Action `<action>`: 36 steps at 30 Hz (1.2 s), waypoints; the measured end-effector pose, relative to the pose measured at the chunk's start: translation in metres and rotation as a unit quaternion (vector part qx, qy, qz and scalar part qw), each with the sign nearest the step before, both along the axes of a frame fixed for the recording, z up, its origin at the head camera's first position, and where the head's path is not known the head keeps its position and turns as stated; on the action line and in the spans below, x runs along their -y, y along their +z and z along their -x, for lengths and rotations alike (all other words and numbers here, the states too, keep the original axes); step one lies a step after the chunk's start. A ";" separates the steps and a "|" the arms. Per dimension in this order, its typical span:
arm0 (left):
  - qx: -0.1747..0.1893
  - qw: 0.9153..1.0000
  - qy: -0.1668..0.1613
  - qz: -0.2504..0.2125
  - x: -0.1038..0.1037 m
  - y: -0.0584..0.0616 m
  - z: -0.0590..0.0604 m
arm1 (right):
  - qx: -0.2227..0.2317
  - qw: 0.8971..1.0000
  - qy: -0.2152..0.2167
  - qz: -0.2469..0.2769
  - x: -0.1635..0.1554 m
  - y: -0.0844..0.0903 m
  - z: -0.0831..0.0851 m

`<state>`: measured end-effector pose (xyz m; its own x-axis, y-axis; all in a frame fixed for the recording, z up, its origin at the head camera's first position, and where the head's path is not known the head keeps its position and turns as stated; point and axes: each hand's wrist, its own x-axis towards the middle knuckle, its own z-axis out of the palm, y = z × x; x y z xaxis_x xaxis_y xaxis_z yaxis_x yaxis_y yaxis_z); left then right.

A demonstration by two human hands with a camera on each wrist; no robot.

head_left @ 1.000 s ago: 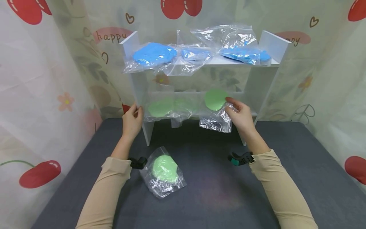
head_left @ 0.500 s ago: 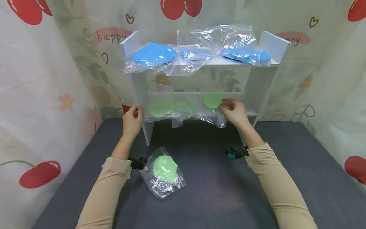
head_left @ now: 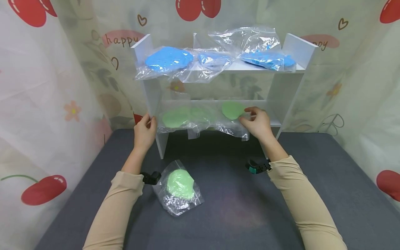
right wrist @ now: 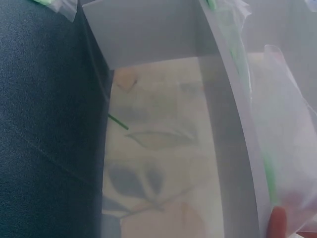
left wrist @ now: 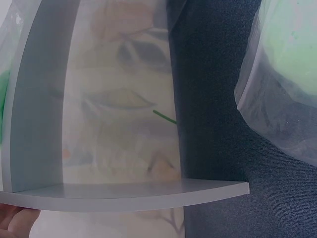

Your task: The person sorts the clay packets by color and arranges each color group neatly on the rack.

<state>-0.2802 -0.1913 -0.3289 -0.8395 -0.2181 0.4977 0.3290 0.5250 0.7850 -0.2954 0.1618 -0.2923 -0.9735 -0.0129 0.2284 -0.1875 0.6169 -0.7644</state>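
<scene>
My right hand (head_left: 258, 124) is at the middle tier of a white shelf rack (head_left: 275, 116), pinching the right edge of a clear zip bag with a flat green disc (head_left: 232, 110) inside. In the right wrist view a fingertip (right wrist: 278, 222) shows beside this clear bag (right wrist: 282, 134). My left hand (head_left: 144, 135) grips the rack's left side panel; in the left wrist view its fingers (left wrist: 20, 223) show at the panel's edge. Two more bagged green discs (head_left: 176, 117) lie to the left on the same tier, their bags overlapping the shelf's front edge.
Several clear bags of blue material (head_left: 170, 59) lie on the top tier. One bagged green lump (head_left: 180, 184) lies on the dark table (head_left: 225, 215) near the left forearm. Printed curtains (head_left: 50, 104) surround the table, and a thin cable (head_left: 334, 121) hangs at right.
My right hand has moved left and inward with the bag, which now lies lower on the middle tier beside the other green ones. The left hand has stayed put.
</scene>
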 end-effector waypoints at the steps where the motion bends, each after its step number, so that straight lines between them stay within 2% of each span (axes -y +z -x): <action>1: -0.001 1.000 0.000 -0.001 0.000 0.000 0.000 | 0.001 1.000 -0.001 0.002 0.000 0.000 0.000; 12: 0.000 1.000 -0.005 -0.002 0.000 0.000 -0.002 | 0.016 1.000 0.014 0.017 -0.008 0.004 -0.013; 21: -0.002 1.000 -0.009 -0.006 0.000 0.000 -0.002 | -0.007 1.000 0.008 0.022 -0.013 0.004 -0.027; 27: -0.005 1.000 -0.012 -0.007 0.000 0.000 -0.002 | -0.031 0.999 0.033 0.019 -0.010 0.003 -0.041; 36: -0.001 1.000 -0.013 -0.008 0.000 -0.001 -0.002 | -0.037 0.997 0.065 -0.001 -0.007 -0.003 -0.057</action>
<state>-0.2778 -0.1910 -0.3294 -0.8441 -0.2046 0.4957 0.3436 0.5033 0.7929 -0.2379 0.1686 -0.2957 -0.9443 -0.1384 0.2986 -0.3211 0.5860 -0.7439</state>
